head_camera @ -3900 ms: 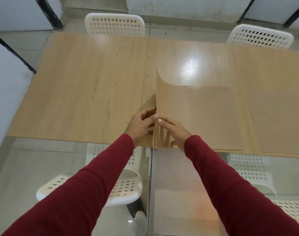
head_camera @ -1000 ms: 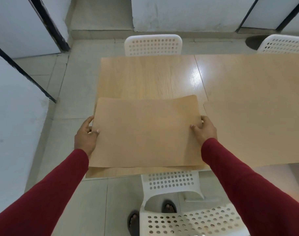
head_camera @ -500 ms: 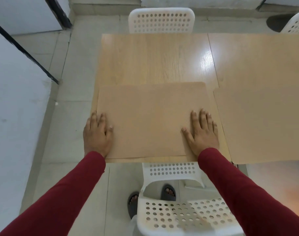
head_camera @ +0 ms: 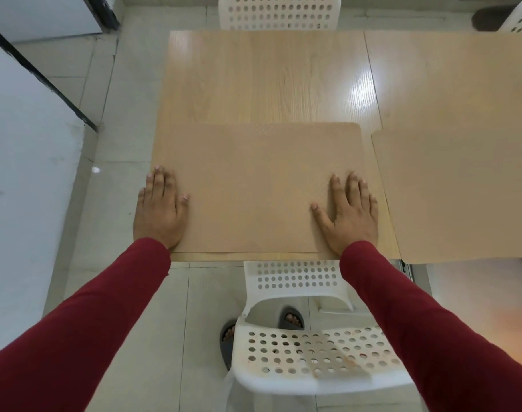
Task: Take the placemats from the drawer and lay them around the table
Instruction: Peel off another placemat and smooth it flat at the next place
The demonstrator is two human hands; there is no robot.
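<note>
A tan placemat [head_camera: 254,185] lies flat at the near left end of the light wooden table [head_camera: 268,78]. My left hand [head_camera: 158,209] rests palm down on its left edge, fingers spread, partly over the table's side. My right hand [head_camera: 350,215] presses flat on its right near corner. A second tan placemat [head_camera: 455,191] lies flat just to the right, a narrow strip of table between the two. Neither hand grips anything.
A white perforated chair [head_camera: 307,346] stands below me at the table's near edge, my sandalled feet under it. Another white chair [head_camera: 279,11] faces it at the far side, and a third [head_camera: 521,16] shows at the top right. White panels [head_camera: 25,162] line the left.
One second ago both hands held the placemat by its sides above the table. It now lies flat on the table and both hands rest open on top of it.
</note>
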